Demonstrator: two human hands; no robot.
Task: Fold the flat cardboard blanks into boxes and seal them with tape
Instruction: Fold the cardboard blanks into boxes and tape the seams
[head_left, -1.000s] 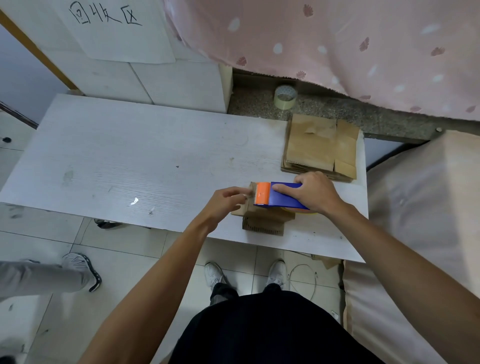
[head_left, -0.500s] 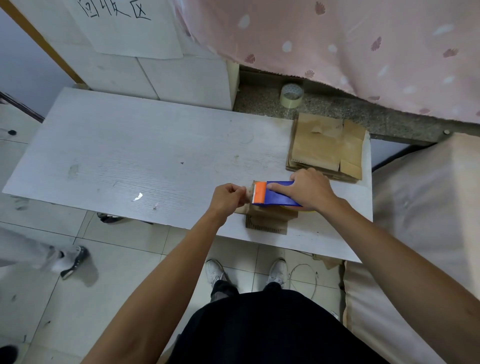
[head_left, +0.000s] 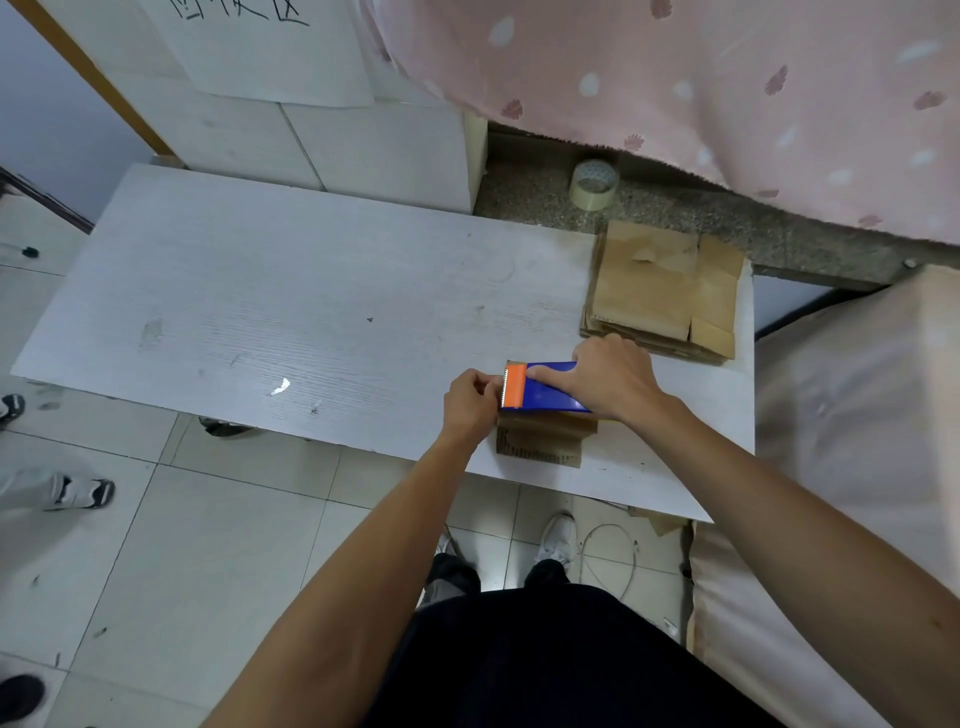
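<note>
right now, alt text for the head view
A right hand holds a blue-and-orange tape dispenser on a small cardboard box near a white table's edge; the left hand pinches at its toothed end. Flat blanks lie stacked behind.

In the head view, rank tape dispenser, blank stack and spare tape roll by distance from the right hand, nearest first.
1. tape dispenser, in the right hand.
2. blank stack, just behind.
3. spare tape roll, on the far ledge.
</note>
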